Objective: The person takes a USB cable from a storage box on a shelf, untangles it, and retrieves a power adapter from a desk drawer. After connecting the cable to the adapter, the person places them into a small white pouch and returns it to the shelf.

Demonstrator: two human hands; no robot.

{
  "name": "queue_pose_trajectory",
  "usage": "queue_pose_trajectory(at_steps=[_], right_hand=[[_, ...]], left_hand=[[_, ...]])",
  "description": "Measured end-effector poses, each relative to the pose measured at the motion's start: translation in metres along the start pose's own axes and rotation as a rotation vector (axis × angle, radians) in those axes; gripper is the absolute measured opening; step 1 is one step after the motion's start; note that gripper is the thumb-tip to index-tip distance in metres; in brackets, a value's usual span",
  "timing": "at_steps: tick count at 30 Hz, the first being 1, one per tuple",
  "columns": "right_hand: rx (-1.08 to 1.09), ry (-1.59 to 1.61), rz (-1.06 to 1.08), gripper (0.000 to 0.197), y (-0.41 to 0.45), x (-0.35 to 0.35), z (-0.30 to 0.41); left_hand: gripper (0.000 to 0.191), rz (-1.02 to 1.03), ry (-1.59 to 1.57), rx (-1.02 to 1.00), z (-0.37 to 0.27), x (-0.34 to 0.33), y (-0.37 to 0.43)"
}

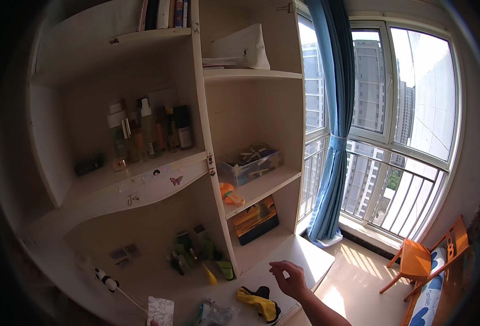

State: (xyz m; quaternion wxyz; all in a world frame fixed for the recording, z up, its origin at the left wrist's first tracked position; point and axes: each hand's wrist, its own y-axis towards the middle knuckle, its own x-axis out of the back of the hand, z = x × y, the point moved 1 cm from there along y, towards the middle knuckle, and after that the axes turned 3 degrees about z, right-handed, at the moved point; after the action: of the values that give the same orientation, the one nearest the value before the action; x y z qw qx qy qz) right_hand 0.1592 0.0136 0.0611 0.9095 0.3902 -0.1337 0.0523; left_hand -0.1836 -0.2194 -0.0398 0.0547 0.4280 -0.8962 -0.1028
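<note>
My right hand (290, 279) hovers over the white desk's right part with its fingertips drawn near each other; I see nothing in them. Just left of it and lower lies a yellow and black cloth item (259, 302), perhaps a glove. At the bottom edge a fingertip of my left hand (154, 322) touches a white card with line drawings (161, 310); most of that hand is hidden. A clear plastic bag (217, 313) lies between the card and the yellow item. A yellow cone-shaped tube (210, 275) and a green tube (225, 269) stand behind.
White shelves hold cosmetic bottles (152, 132), a clear plastic box (254, 165) of small things, an orange toy-like object (231, 194) and a picture (256, 220). A panda figure (106, 280) with a white cord is at left. A blue curtain (331, 122) and an orange chair (416, 257) are right.
</note>
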Motion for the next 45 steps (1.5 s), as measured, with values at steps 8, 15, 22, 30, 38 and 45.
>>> queue_pose_trajectory(at_steps=[8,15,22,30,38,45], right_hand=[[0.585,0.049,-0.223,0.015,0.328,0.099,0.062],[0.525,-0.182,-0.534,0.046,0.506,0.095,0.104],[0.168,-0.22,-0.386,0.04,0.539,0.076,0.138],[0.218,-0.128,-0.665,0.034,0.542,0.108,0.139],[0.441,0.278,-0.67,0.029,0.449,0.18,0.135],[0.508,0.44,-0.739,0.026,0.285,0.212,0.072]], left_hand=[[0.038,-0.189,-0.098,0.143,-0.055,-0.129,-0.065],[0.041,-0.436,0.02,-0.021,0.028,-0.161,-0.093],[0.04,-0.293,-0.156,0.092,-0.038,-0.2,-0.107],[0.036,-0.247,-0.218,0.126,-0.035,-0.206,-0.097],[0.045,-0.147,-0.166,0.346,-0.004,-0.172,-0.073],[0.024,0.16,-0.265,-0.023,-0.073,-0.205,-0.043]])
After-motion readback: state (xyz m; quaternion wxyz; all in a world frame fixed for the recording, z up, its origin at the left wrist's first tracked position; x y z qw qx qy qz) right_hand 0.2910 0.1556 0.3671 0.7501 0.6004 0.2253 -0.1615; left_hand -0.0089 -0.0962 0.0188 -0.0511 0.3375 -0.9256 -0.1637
